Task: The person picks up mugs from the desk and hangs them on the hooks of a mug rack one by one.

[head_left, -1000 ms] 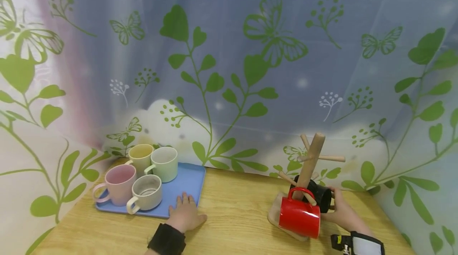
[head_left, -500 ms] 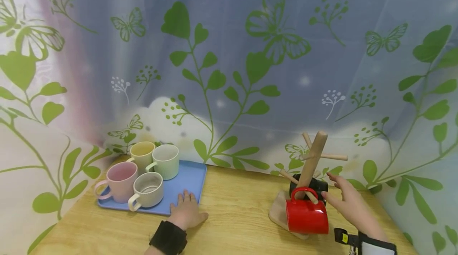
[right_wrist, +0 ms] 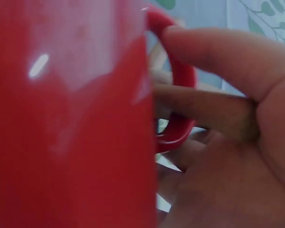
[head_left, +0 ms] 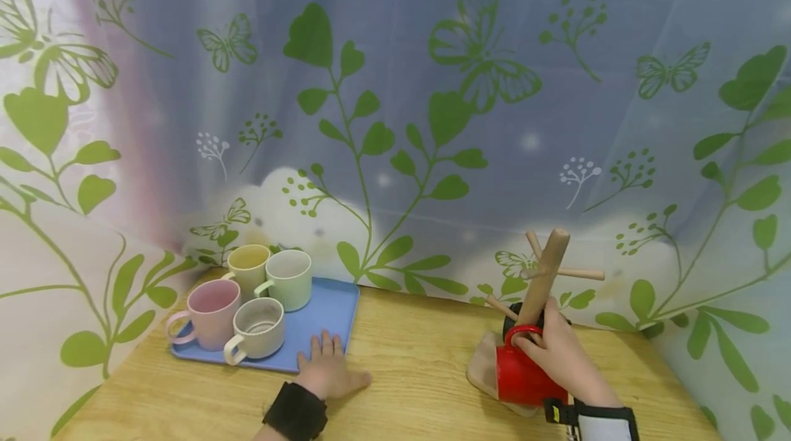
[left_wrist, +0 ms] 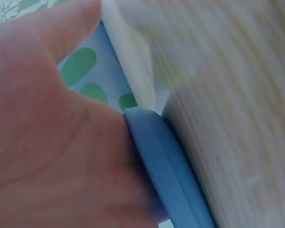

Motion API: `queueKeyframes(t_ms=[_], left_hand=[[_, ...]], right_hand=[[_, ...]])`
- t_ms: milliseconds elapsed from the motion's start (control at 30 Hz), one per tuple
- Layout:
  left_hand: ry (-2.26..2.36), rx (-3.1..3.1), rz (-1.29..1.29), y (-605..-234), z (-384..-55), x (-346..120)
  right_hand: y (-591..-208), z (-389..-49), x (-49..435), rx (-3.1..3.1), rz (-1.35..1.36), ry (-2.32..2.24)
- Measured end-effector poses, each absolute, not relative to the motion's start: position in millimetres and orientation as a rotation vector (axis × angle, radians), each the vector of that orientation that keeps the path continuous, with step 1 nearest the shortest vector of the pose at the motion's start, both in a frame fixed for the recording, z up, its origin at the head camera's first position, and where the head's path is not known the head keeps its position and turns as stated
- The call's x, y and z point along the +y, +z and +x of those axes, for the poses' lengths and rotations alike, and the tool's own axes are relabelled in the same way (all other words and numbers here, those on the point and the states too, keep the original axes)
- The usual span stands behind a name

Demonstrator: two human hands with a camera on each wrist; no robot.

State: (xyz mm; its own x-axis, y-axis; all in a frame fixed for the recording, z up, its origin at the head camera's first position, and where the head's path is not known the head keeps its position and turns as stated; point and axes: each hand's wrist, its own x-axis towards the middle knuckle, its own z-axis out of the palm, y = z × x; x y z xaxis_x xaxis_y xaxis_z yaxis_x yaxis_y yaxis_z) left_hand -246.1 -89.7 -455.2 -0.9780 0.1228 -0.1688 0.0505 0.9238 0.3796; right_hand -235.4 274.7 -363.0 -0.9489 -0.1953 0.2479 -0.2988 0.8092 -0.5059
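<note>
Head: left hand (head_left: 327, 367) spread on one blue tray (head_left: 312, 324), four mugs (head_left: 262, 341) leftward; right hand (head_left: 568, 358) pinching one red mug (head_left: 522, 376) by its handle (right_wrist: 184, 71), one black mug (head_left: 511, 326) beyond. Left wrist: tray rim (left_wrist: 161, 161) against hand. Right wrist, clearest: one peg (right_wrist: 204, 107) through that handle.

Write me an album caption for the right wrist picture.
A right hand grips the handle of a red mug, a wooden peg through its loop.

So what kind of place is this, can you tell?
Probably a curtained-off tabletop indoors, though the room beyond is hidden. A leafy curtain hangs right behind a wood-grain table, which bears a tray of mugs.
</note>
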Motion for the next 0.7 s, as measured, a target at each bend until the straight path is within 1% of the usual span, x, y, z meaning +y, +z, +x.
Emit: queueKeyframes(t_ms=[133, 400, 700], left_hand=[[0.552, 2.895, 0.14, -452.3, -244.6, -89.4], [0.509, 2.945, 0.26, -451.5, -240.6, -77.3], [0.682, 2.921, 0.27, -455.0, -242.9, -67.9]], right_hand=[[-363.7, -237.0, 274.9, -2.821, 0.386, 0.82], [-363.6, -236.2, 274.4, -2.843, 0.346, 0.807], [-362.1, -235.0, 271.8, -2.889, 0.337, 0.865]])
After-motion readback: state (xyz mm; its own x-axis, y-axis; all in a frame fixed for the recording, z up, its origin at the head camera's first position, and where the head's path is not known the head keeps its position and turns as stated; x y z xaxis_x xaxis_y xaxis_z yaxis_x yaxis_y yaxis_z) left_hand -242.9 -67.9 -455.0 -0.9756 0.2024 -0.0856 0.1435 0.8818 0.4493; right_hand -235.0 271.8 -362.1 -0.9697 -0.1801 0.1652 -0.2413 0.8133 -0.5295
